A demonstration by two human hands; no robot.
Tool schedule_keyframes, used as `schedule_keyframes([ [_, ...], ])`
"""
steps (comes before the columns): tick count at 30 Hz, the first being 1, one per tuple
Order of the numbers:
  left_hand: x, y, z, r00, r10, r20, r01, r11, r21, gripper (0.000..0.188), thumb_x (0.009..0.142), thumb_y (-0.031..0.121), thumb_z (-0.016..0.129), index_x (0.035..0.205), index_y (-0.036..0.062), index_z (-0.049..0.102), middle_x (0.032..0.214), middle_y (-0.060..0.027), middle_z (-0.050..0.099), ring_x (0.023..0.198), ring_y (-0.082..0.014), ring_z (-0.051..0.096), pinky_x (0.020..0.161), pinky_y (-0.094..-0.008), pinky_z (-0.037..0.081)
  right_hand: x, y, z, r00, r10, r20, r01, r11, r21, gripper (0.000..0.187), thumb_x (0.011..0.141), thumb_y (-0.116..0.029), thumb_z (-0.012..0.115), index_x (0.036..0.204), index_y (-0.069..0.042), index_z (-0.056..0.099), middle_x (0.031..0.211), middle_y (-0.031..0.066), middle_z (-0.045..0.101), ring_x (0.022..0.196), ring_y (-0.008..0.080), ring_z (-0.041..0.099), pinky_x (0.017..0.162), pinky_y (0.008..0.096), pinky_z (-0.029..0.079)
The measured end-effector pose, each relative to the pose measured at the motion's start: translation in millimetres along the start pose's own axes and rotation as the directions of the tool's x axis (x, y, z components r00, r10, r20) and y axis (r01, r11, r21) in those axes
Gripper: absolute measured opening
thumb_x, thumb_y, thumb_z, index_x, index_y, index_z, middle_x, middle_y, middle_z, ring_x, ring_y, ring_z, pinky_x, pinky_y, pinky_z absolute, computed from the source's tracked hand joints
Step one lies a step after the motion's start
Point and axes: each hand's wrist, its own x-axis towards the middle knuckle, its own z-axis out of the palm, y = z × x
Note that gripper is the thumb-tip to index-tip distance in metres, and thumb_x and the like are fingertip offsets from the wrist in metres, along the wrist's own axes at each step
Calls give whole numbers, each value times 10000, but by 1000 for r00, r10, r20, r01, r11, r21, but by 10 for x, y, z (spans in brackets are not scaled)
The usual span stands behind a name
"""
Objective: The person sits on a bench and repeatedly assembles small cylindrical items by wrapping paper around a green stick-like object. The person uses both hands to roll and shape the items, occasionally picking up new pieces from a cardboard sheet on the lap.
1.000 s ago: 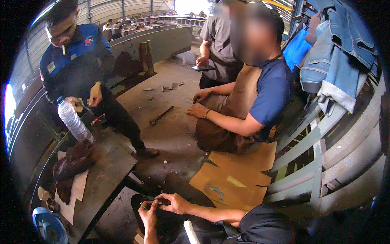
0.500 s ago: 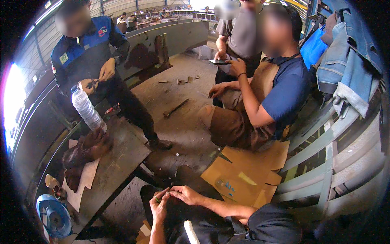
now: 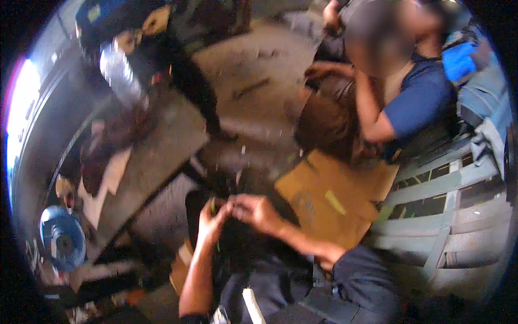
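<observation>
My left hand (image 3: 212, 220) and my right hand (image 3: 258, 211) meet at the fingertips above my dark-clothed lap. Both are closed in a pinch. A small bright green bit (image 3: 213, 206) shows at the fingers of my left hand. Whatever else lies between the fingertips is too small and blurred to name. Beyond my right hand, a flattened brown cardboard sheet (image 3: 307, 186) covers part of the floor, with a pale yellow strip (image 3: 335, 202) on it. A white stick-like piece (image 3: 252, 305) juts up in front of my dark clothing.
On the left, a metal table (image 3: 167, 137) bears a clear plastic bottle (image 3: 121, 73), dark brown gloves (image 3: 105, 148) and a blue round object (image 3: 62, 237). A person in dark clothes (image 3: 191, 81) stands beyond it. Another person (image 3: 421, 102) sits near a slatted grey bench (image 3: 426, 189). A hammer-like tool (image 3: 252, 88) lies on the floor.
My view has swung downward, so the surroundings sit higher and look smeared. My hands stay joined at the fingertips, with my right forearm a little higher in the picture.
</observation>
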Motion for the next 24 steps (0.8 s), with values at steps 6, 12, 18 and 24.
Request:
schedule_keyframes([
  [6,-257,-111,-91,965,-236,110,255,945,-205,383,964,286,432,1156,32,646,867,-5,587,689,-84,477,588,-241,383,-65,240,-540,967,239,-88,-239,971,6,205,926,-121,696,1111,-34,685,946,9,688,902,92,620,841,261,502],
  [12,-2,-267,40,949,-315,-14,270,835,-480,353,951,149,534,1255,2,636,953,-43,619,812,-125,567,718,-284,532,-38,289,-541,951,305,-54,-302,952,51,225,932,-162,685,1109,-23,678,944,33,697,886,107,631,824,270,510],
  [18,-46,-152,157,898,-345,272,323,938,123,385,896,94,686,1253,-42,641,1062,-99,683,867,-145,639,681,-293,561,-65,305,-562,960,277,41,-278,960,22,224,917,-199,680,1065,-32,697,951,69,707,912,146,635,847,315,500],
  [24,-127,4,687,826,-170,537,-12,948,318,287,802,102,774,1061,-3,708,901,-129,738,789,-188,693,716,-325,542,-87,62,-1070,966,248,-70,-257,948,-188,197,914,-164,677,1049,-25,710,991,40,714,961,124,640,866,293,500],
])
